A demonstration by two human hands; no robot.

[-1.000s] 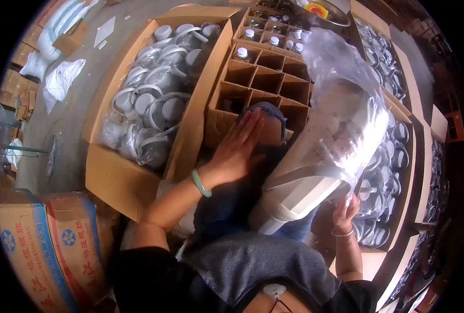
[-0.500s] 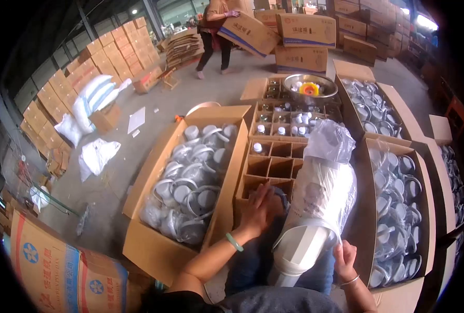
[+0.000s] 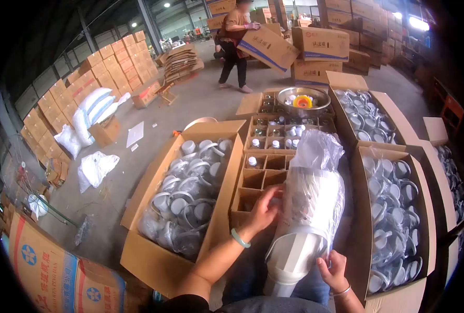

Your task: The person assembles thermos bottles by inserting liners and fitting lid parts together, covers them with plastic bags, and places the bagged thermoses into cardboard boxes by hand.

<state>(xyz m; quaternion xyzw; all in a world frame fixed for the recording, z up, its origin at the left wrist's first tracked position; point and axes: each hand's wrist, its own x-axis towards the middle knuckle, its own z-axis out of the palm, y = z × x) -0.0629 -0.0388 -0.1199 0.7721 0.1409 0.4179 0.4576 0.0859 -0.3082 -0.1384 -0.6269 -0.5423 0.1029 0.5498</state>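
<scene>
A white plastic thermos body (image 3: 289,255) lies slanted over my lap, its far part inside a clear plastic bag (image 3: 318,190). My left hand (image 3: 265,211) is beside the bag's left side, fingers stretched out; whether the fingertips touch it I cannot tell. At the near right edge of the bag my right hand (image 3: 335,271) has its fingers curled, pinching the bag's edge. Beyond my left hand stands a divided carton (image 3: 253,180) with white-capped bottles in some cells.
Open cartons of bagged grey-white lids with handles stand on the left (image 3: 133,219) and right (image 3: 365,219). A metal bowl (image 3: 323,99) rests on the divided cartons ahead. Farther off, a person (image 3: 235,44) holds a large carton (image 3: 268,49). A printed carton (image 3: 44,261) is at lower left.
My left hand has risen from over the divided carton toward the bag's side, fingers spreading. The thermos body shifted slightly left in view. The far person shows more fully, still holding the carton.
</scene>
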